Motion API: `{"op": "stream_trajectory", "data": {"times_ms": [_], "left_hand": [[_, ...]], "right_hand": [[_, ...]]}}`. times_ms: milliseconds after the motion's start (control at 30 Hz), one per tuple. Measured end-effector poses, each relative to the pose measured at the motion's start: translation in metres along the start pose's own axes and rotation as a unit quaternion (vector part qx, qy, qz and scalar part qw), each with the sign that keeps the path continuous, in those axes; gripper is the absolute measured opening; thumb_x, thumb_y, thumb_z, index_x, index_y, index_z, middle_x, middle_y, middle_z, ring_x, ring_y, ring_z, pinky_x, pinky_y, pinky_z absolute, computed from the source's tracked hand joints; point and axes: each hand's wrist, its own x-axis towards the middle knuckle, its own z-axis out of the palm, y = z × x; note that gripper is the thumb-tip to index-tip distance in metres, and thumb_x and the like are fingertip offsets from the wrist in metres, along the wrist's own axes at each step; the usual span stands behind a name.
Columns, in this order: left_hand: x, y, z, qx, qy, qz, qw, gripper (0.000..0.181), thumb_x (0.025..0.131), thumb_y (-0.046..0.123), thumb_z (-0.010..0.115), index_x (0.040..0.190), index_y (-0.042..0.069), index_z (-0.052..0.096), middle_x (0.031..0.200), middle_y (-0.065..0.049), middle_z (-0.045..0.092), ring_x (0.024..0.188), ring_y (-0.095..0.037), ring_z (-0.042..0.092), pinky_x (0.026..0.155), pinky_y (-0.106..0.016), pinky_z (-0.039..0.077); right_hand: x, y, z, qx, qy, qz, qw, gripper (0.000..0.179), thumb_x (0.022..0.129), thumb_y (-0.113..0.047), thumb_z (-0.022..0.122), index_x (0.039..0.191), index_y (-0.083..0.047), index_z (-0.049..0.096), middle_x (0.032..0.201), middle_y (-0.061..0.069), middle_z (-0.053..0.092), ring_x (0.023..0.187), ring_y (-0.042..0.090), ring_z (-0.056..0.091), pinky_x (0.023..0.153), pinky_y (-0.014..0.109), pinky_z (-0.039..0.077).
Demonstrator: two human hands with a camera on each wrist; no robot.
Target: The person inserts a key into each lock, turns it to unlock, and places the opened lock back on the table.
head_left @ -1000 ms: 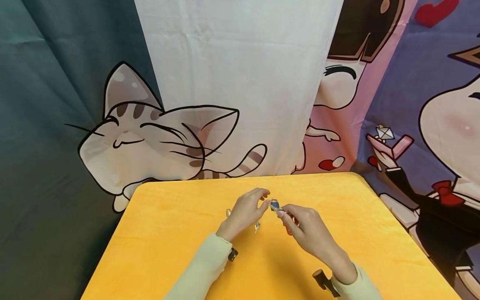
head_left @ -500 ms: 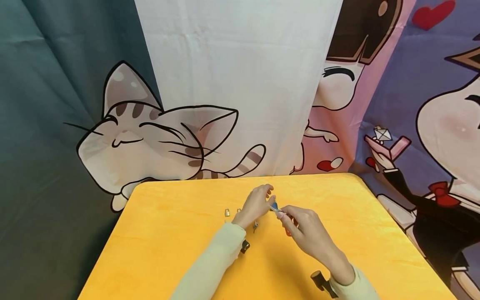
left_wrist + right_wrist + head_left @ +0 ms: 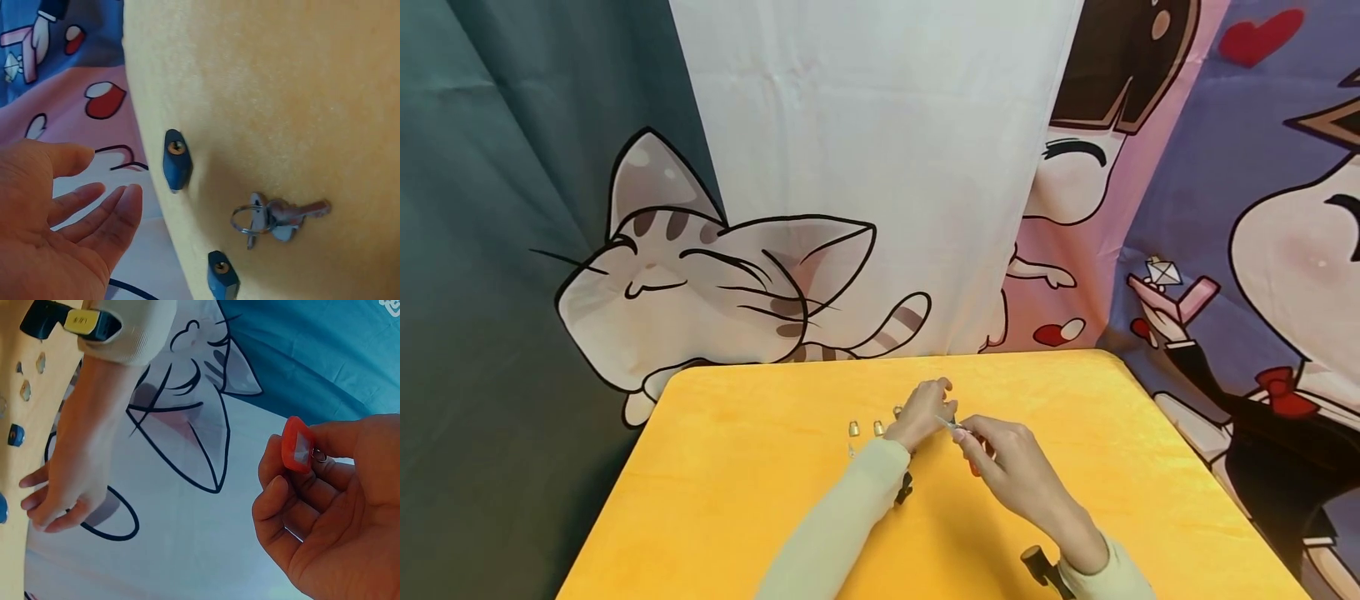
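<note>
My right hand [image 3: 1018, 462] pinches a silver key [image 3: 946, 422] that points left, and a red key tag [image 3: 292, 444] hangs from it by a small ring. Just left of that key, my left hand [image 3: 921, 412] hovers over the table with fingers loosely bent and nothing in them. In the left wrist view, two blue padlocks [image 3: 177, 164] [image 3: 223, 279] stand beyond the left hand [image 3: 81, 219], keyholes showing. A ring of keys [image 3: 284, 215] lies near them. From the head, the left hand hides the blue padlocks.
Brass padlocks [image 3: 853, 428] [image 3: 879, 428] stand on the yellow-covered table [image 3: 737, 500], left of the left hand. A small key [image 3: 852, 451] lies by the leftmost one. Behind the table's far edge hangs a cartoon-printed curtain [image 3: 880, 167].
My left hand has moved right, covering the blue padlock seen earlier and exposing brass padlocks behind its wrist. The right hand keeps its grip on the key and has hardly moved.
</note>
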Motion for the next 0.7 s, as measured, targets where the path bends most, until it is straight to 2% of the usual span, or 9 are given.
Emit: {"op": "stream_trajectory", "data": {"times_ms": [167, 267, 400, 533, 600, 700], "left_hand": [[0.007, -0.003, 0.008, 0.014, -0.005, -0.026, 0.9995, 0.036, 0.098, 0.027, 0.061, 0.128, 0.008, 0.06, 0.115, -0.01, 0.069, 0.093, -0.021, 0.068, 0.079, -0.038, 0.056], [0.011, -0.003, 0.011, 0.026, -0.009, -0.033, 0.9991, 0.036, 0.098, 0.028, 0.061, 0.126, 0.006, 0.061, 0.113, -0.011, 0.07, 0.092, -0.021, 0.069, 0.077, -0.033, 0.057], [0.014, -0.004, 0.017, 0.042, -0.009, -0.035, 0.9985, 0.028, 0.096, 0.026, 0.063, 0.115, 0.005, 0.064, 0.099, -0.008, 0.07, 0.077, -0.018, 0.065, 0.065, -0.029, 0.053], [0.016, -0.004, 0.02, 0.054, -0.003, -0.032, 0.998, 0.014, 0.094, 0.02, 0.066, 0.095, 0.006, 0.064, 0.074, -0.004, 0.061, 0.058, -0.014, 0.052, 0.052, -0.026, 0.042], [0.015, -0.005, 0.021, 0.059, -0.002, -0.036, 0.9976, 0.012, 0.093, 0.018, 0.066, 0.088, 0.007, 0.062, 0.068, -0.003, 0.057, 0.054, -0.013, 0.048, 0.05, -0.025, 0.038], [0.016, -0.006, 0.022, 0.056, 0.002, -0.048, 0.9972, 0.013, 0.091, 0.016, 0.067, 0.087, 0.007, 0.06, 0.066, -0.002, 0.054, 0.054, -0.013, 0.047, 0.05, -0.026, 0.038]], "right_hand": [[-0.001, 0.0, 0.002, 0.001, -0.002, -0.002, 1.0, 0.019, 0.1, -0.016, 0.057, 0.083, -0.024, 0.062, 0.061, -0.02, 0.045, 0.051, -0.007, 0.039, 0.048, 0.015, 0.039], [0.001, 0.0, 0.003, 0.0, -0.003, -0.003, 1.0, 0.02, 0.1, -0.017, 0.057, 0.083, -0.025, 0.061, 0.061, -0.02, 0.044, 0.052, -0.007, 0.039, 0.049, 0.015, 0.039], [0.001, 0.0, 0.004, 0.001, -0.002, -0.005, 1.0, 0.021, 0.099, -0.016, 0.058, 0.081, -0.026, 0.06, 0.06, -0.021, 0.043, 0.052, -0.007, 0.039, 0.05, 0.015, 0.039], [0.0, 0.001, 0.003, 0.004, 0.001, -0.005, 1.0, 0.02, 0.099, -0.016, 0.058, 0.082, -0.025, 0.06, 0.06, -0.021, 0.044, 0.052, -0.007, 0.039, 0.05, 0.015, 0.039], [0.0, 0.002, 0.003, 0.006, 0.001, -0.004, 1.0, 0.019, 0.099, -0.016, 0.058, 0.082, -0.025, 0.061, 0.06, -0.021, 0.044, 0.052, -0.007, 0.04, 0.05, 0.015, 0.039], [-0.001, 0.003, 0.003, 0.005, 0.0, -0.003, 1.0, 0.018, 0.099, -0.016, 0.058, 0.084, -0.025, 0.062, 0.06, -0.021, 0.045, 0.052, -0.007, 0.04, 0.05, 0.015, 0.04]]}}
